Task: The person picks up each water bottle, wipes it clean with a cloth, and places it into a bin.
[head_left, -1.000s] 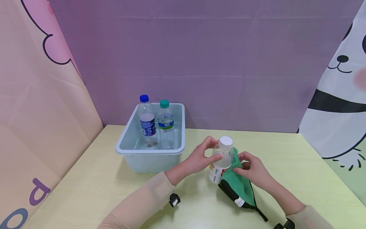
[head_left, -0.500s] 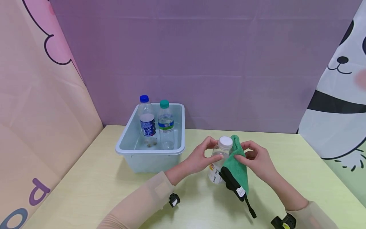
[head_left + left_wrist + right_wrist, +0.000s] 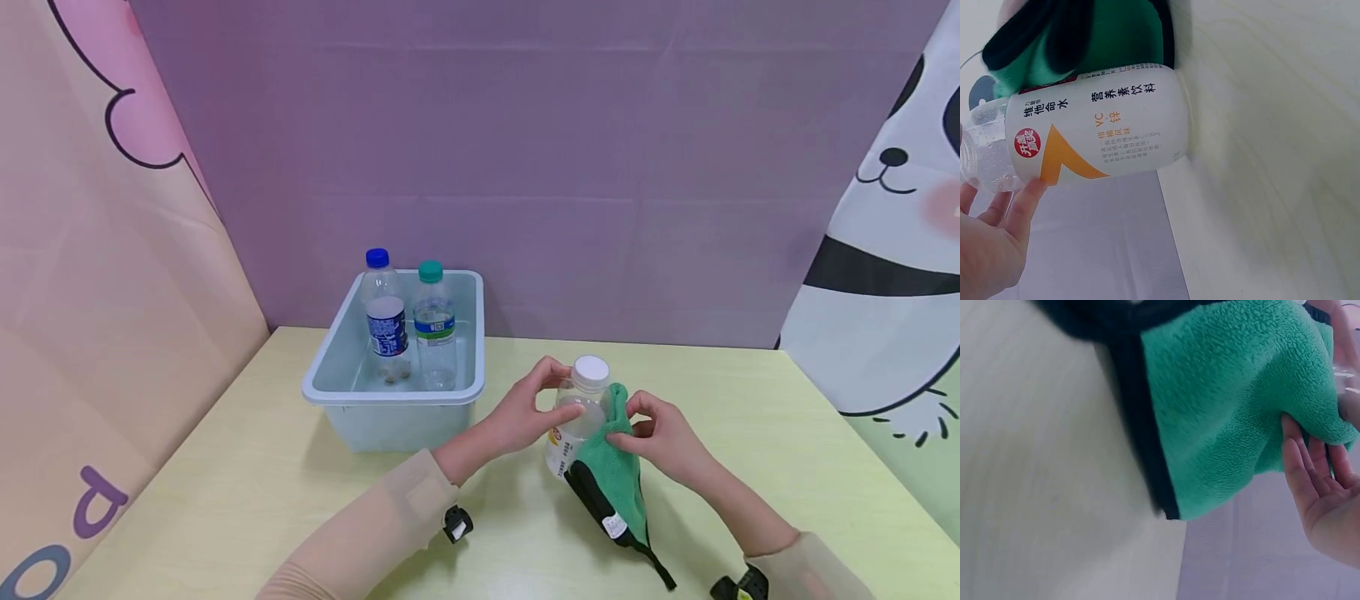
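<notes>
A clear plastic bottle [image 3: 562,446] with a white cap and a white label stands upright on the table. My left hand [image 3: 536,404] grips it around the upper part, and in the left wrist view the fingers touch the bottle [image 3: 1104,128] near its shoulder. My right hand [image 3: 667,442] pinches a green cloth [image 3: 615,471] with black edging and holds it against the bottle's right side. In the right wrist view the fluffy cloth [image 3: 1222,394] is bunched at the fingers of the right hand [image 3: 1329,500]. The cloth hides part of the label.
A light blue plastic bin [image 3: 405,421] stands left of the hands. Inside it are a bottle with a blue cap [image 3: 387,325] and a bottle with a green cap [image 3: 435,329], both upright. A purple curtain [image 3: 525,167] hangs behind the table [image 3: 247,500].
The right hand and cloth rose along the bottle's side, then came down again. The left hand and the bottle stayed in place.
</notes>
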A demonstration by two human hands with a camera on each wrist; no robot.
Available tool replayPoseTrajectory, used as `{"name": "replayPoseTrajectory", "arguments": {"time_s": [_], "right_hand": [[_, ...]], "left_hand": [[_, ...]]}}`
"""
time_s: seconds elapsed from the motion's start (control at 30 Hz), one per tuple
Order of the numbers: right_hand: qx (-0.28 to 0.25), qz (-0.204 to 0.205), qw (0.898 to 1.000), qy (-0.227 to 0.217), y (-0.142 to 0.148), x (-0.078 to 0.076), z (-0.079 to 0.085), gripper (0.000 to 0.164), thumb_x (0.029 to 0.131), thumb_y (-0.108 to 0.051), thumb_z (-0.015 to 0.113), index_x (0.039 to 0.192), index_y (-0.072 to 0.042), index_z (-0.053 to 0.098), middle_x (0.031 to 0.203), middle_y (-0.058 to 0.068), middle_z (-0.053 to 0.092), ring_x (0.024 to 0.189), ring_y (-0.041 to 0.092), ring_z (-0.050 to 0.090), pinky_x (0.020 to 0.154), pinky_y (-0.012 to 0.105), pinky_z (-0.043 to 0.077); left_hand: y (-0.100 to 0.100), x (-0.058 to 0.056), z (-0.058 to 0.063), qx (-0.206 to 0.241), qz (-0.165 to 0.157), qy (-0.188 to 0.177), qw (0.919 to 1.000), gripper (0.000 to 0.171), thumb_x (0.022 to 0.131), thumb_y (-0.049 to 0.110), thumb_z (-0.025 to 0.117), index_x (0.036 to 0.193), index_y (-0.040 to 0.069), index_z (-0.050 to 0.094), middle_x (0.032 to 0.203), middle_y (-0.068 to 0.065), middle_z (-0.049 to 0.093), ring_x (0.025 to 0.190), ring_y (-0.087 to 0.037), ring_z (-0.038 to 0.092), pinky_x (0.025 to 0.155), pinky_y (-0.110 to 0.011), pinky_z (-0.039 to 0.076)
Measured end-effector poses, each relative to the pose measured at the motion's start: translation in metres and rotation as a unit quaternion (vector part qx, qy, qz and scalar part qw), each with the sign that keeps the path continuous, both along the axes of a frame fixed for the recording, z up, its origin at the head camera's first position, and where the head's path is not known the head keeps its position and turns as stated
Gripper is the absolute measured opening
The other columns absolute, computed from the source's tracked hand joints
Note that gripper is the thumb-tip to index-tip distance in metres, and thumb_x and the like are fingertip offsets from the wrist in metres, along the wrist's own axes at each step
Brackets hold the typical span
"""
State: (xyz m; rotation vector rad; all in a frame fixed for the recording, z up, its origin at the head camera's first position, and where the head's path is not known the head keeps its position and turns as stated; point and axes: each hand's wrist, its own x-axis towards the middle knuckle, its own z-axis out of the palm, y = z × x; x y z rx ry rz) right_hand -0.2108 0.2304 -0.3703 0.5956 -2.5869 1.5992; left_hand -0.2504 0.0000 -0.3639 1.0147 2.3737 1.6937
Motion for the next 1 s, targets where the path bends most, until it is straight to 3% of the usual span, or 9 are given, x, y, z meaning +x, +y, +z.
{"name": "replayPoseTrajectory", "arguments": {"time_s": [0.23, 0.4, 0.67, 0.87, 1.0], "right_hand": [[0.064, 0.046, 0.996, -0.03, 0.006, -0.011, -0.026, 0.029, 0.082, -0.003, 0.075, 0.086, -0.003, 0.047, 0.085, 0.006, 0.052, 0.062, 0.013, 0.055, 0.055, 0.022, 0.043], [0.068, 0.036, 0.997, -0.026, 0.008, -0.01, -0.032, 0.027, 0.081, -0.004, 0.076, 0.089, -0.002, 0.049, 0.088, 0.009, 0.054, 0.065, 0.017, 0.06, 0.06, 0.023, 0.048], [-0.009, -0.018, 1.0, 0.023, 0.003, 0.001, -0.01, 0.029, 0.083, 0.002, 0.073, 0.104, 0.004, 0.053, 0.096, 0.014, 0.06, 0.072, 0.016, 0.065, 0.066, 0.026, 0.056], [-0.02, -0.039, 0.995, 0.093, -0.001, 0.003, 0.012, 0.028, 0.084, 0.004, 0.072, 0.107, 0.004, 0.055, 0.096, 0.012, 0.059, 0.073, 0.012, 0.067, 0.066, 0.024, 0.056], [-0.022, -0.049, 0.992, 0.11, -0.004, 0.003, 0.021, 0.026, 0.085, 0.002, 0.072, 0.107, 0.003, 0.058, 0.094, 0.009, 0.061, 0.071, 0.012, 0.066, 0.064, 0.024, 0.056]], "left_hand": [[0.001, 0.001, -0.003, -0.002, 0.007, -0.007, 0.9999, 0.03, 0.095, 0.018, 0.065, 0.117, 0.01, 0.047, 0.132, -0.007, 0.054, 0.128, -0.029, 0.046, 0.092, -0.041, 0.051], [0.002, 0.002, -0.004, 0.0, 0.006, -0.009, 0.9999, 0.029, 0.095, 0.018, 0.065, 0.116, 0.01, 0.047, 0.132, -0.007, 0.054, 0.128, -0.03, 0.046, 0.093, -0.042, 0.05], [0.001, 0.001, -0.002, -0.002, 0.003, -0.006, 1.0, 0.031, 0.094, 0.018, 0.066, 0.117, 0.01, 0.047, 0.131, -0.006, 0.054, 0.129, -0.029, 0.045, 0.091, -0.04, 0.051], [0.0, 0.001, 0.0, 0.001, -0.004, 0.004, 1.0, 0.033, 0.094, 0.017, 0.067, 0.119, 0.009, 0.047, 0.13, -0.005, 0.054, 0.128, -0.026, 0.046, 0.091, -0.037, 0.051], [0.0, 0.0, 0.0, 0.004, -0.008, 0.008, 0.9999, 0.033, 0.094, 0.017, 0.067, 0.119, 0.009, 0.047, 0.129, -0.005, 0.054, 0.127, -0.026, 0.046, 0.091, -0.037, 0.051]]}}
